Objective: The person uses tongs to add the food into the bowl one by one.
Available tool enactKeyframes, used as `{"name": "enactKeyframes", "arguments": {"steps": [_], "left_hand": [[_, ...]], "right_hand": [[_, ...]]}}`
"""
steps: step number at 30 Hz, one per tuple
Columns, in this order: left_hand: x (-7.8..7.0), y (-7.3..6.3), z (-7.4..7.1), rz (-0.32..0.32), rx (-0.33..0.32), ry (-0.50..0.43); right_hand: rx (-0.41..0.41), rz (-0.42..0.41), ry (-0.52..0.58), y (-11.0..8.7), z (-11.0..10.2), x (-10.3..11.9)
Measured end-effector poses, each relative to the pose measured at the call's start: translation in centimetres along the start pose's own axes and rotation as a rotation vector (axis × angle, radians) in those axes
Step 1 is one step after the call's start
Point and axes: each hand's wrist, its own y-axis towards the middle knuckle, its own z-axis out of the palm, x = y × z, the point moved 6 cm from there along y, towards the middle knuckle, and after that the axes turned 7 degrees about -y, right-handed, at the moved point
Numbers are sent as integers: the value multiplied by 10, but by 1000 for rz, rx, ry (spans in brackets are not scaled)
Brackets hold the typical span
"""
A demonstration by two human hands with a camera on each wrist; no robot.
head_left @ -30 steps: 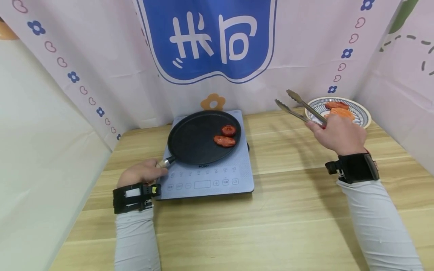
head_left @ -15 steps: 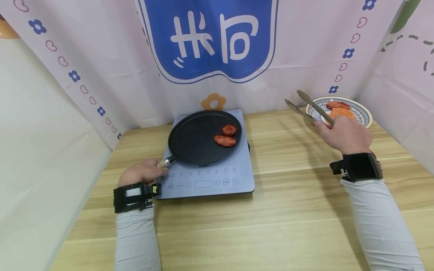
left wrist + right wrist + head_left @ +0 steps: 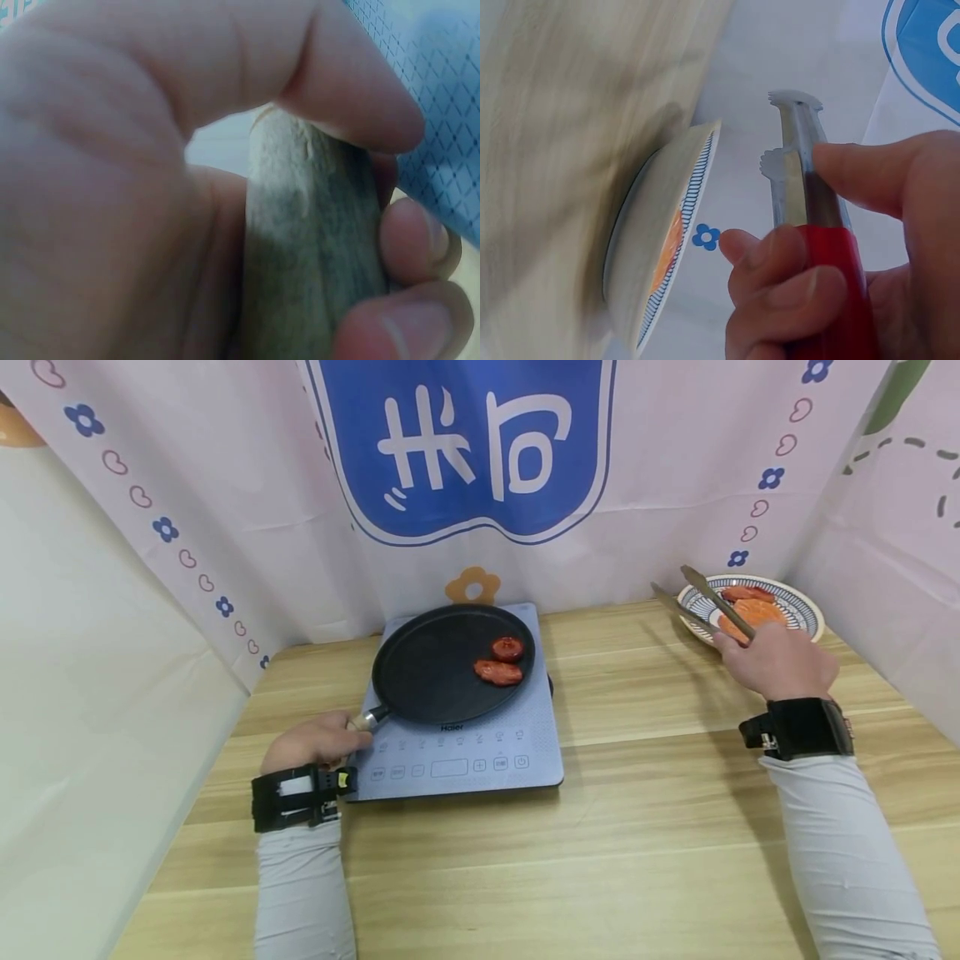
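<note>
My left hand [image 3: 318, 741] grips the wooden handle [image 3: 311, 225] of a black frying pan [image 3: 427, 668], which sits on an induction cooker [image 3: 457, 781]. Towards the pan's right side lie a round red piece [image 3: 507, 648], like a tomato slice, and a reddish-brown chicken wing [image 3: 498, 673]. At the right, my right hand [image 3: 783, 662] holds metal tongs [image 3: 720, 602] with a red grip [image 3: 832, 292]. Their tips are apart with nothing between them, above the left rim of a patterned plate [image 3: 808, 610]. An orange slice, like salmon [image 3: 757, 611], and a reddish piece [image 3: 748, 593] lie on that plate.
The wooden table [image 3: 600, 860] carries the cooker left of centre and the plate at the back right. A printed curtain [image 3: 300, 485] hangs along the back edge, and pale walls [image 3: 90, 693] close off both sides.
My right hand with the tongs has moved right, bringing the tips from left of the plate to its left rim. The left hand and pan have stayed put.
</note>
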Motion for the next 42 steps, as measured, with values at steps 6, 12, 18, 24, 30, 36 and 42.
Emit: {"name": "enactKeyframes", "arguments": {"steps": [6, 12, 18, 24, 30, 36, 42], "left_hand": [[1, 0, 0, -11, -6, -4], [2, 2, 0, 1, -8, 11], [2, 3, 0, 0, -6, 11], [2, 2, 0, -5, -7, 14], [1, 1, 0, -7, -9, 23], [1, 2, 0, -5, -3, 24], [0, 3, 1, -9, 2, 2]], "right_hand": [[19, 7, -5, 1, 3, -7], [31, 18, -27, 2, 4, -13], [54, 34, -16, 2, 6, -21], [74, 67, -10, 1, 6, -27], [121, 102, -10, 0, 5, -33], [118, 116, 5, -1, 3, -40], [102, 118, 33, -3, 0, -49]]}}
